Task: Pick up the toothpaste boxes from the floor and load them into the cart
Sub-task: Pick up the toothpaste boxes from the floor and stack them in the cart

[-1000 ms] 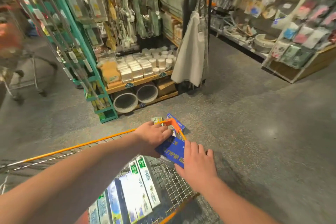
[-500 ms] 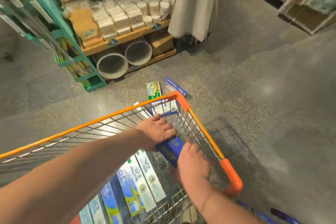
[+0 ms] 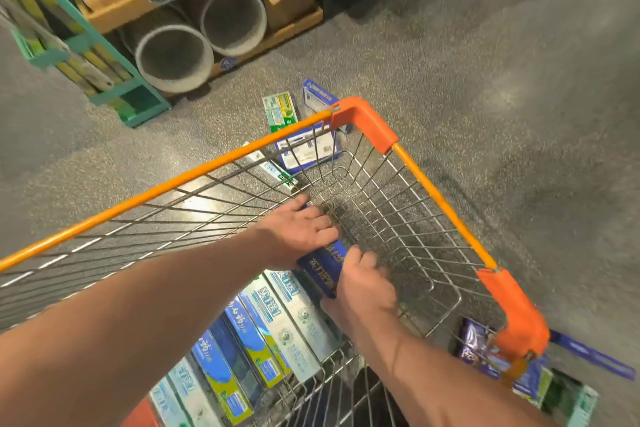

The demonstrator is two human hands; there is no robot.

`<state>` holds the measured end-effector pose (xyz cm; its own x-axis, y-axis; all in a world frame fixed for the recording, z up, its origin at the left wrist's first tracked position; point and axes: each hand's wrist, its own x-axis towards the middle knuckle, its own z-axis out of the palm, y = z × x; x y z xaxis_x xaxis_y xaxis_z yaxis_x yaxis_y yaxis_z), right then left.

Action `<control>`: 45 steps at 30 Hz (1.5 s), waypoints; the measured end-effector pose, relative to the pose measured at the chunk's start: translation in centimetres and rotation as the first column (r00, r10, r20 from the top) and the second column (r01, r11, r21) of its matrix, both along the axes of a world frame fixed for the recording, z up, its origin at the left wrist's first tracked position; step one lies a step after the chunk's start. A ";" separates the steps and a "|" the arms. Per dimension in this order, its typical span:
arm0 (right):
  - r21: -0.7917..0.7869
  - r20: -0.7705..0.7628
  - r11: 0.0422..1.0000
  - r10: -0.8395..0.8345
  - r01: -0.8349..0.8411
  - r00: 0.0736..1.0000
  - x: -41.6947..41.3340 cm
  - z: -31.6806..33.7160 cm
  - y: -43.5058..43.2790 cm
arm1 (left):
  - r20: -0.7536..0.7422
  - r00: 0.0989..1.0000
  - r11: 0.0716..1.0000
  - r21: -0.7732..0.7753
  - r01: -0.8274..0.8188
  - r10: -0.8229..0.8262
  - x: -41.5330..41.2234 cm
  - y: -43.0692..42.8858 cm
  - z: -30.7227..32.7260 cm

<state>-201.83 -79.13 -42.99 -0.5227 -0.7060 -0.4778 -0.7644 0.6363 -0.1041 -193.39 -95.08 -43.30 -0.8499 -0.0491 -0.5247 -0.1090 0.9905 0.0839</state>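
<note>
One blue box [image 3: 323,267] in left hand [image 3: 298,236], right hand [image 3: 365,286] (cart [image 3: 439,201] open rightward).

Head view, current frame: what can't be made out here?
Head view, dark blue box: left hand and right hand cover its ends; their grip underneath and contact with the cart floor are hidden.
Floor boxes: partly behind the cart's wire wall; count uncertain.
Loaded boxes: cut off by bottom edge and forearms.
Purple packs: blurred, partly behind the orange corner guard.

one cart [image 3: 363,121], four toothpaste boxes [image 3: 280,113] beyond it, one dark blue box [image 3: 323,267], two round tubs [image 3: 173,59]
</note>
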 end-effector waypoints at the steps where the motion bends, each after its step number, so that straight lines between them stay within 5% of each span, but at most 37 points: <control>1: 0.016 -0.006 0.999 0.032 -0.032 0.999 -0.1 -0.1 -0.2 | -0.013 1.000 1.000 0.001 0.009 -0.009 0.2 -0.2 -0.4; 10: 0.208 0.180 0.975 0.039 -0.076 0.983 0.9 -1.0 -0.5 | -0.016 0.992 0.992 0.025 0.125 -0.124 1.0 -1.0 -0.8; 29: 0.177 0.125 0.978 0.093 -0.115 0.988 0.5 1.7 0.1 | 0.066 0.996 0.998 0.023 0.056 -0.058 1.0 1.0 0.8; 37: 0.077 0.082 0.985 0.145 -0.151 0.986 -2.1 11.8 1.1 | 0.015 0.997 0.996 0.041 -0.074 0.073 -1.0 1.5 10.6; 45: -0.092 0.002 0.992 0.088 -0.088 0.996 -5.8 25.3 5.7 | -0.096 0.995 0.997 -0.066 -0.043 0.036 -3.8 4.5 23.9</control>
